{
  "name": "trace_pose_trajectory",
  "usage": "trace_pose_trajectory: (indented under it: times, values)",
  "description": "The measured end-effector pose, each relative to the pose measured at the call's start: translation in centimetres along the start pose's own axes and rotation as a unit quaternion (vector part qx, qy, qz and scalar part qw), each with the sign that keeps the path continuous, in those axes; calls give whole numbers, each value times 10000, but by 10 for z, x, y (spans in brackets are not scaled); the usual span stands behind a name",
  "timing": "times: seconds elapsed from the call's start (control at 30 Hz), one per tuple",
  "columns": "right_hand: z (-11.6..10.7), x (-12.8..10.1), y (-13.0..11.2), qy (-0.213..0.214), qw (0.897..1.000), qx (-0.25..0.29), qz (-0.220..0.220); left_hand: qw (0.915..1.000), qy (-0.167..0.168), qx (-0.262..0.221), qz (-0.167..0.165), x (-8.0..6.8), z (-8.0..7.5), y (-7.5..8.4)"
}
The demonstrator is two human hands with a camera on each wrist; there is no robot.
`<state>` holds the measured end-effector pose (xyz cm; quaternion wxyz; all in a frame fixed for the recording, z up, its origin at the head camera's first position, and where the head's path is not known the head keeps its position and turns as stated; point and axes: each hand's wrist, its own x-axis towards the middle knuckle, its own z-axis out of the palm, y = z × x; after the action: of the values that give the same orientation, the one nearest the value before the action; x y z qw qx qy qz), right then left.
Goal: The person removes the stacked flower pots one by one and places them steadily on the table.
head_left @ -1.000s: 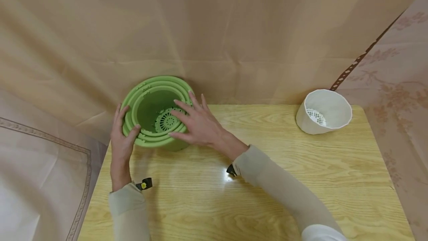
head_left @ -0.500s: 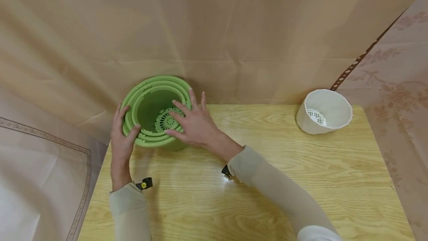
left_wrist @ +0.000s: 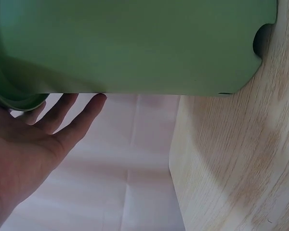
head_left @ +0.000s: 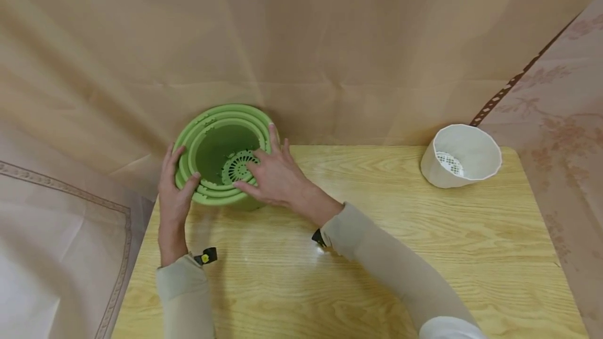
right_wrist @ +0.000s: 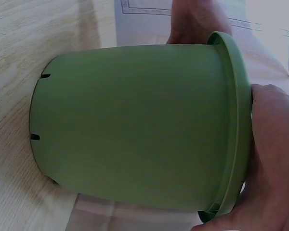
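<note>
The left hand (head_left: 172, 200) lay flat and open against the side of the green pots (head_left: 213, 156). The right hand (head_left: 273, 177) rested open on their rim. The pots stood upright, mouths up, at the table's (head_left: 377, 255) far left corner. Their bottoms were hidden.
</note>
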<state>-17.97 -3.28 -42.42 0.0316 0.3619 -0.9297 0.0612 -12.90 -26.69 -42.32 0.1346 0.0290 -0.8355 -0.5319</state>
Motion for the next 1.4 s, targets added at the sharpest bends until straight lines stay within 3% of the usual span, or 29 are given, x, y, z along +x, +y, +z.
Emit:
trace_pose_trajectory:
  times: [0.33, 0.73, 1.1, 1.23, 1.4]
  values:
    - [4, 0, 3, 236, 9992, 309, -25, 9998, 3, 132, 155, 2, 3, -2]
    - [3, 0, 4, 472, 9946, 922, 34, 9999, 3, 98, 72, 0, 3, 1]
    - [4, 3, 9, 497, 9941, 677, -685, 9999, 83, 110, 97, -3, 4, -1]
    - [0, 2, 9, 220, 9930, 1110, -330, 9999, 63, 103, 73, -4, 4, -1]
    - [-6, 1, 7, 43, 9847, 1733, 174, 9998, 47, -54, 195, -4, 4, -5]
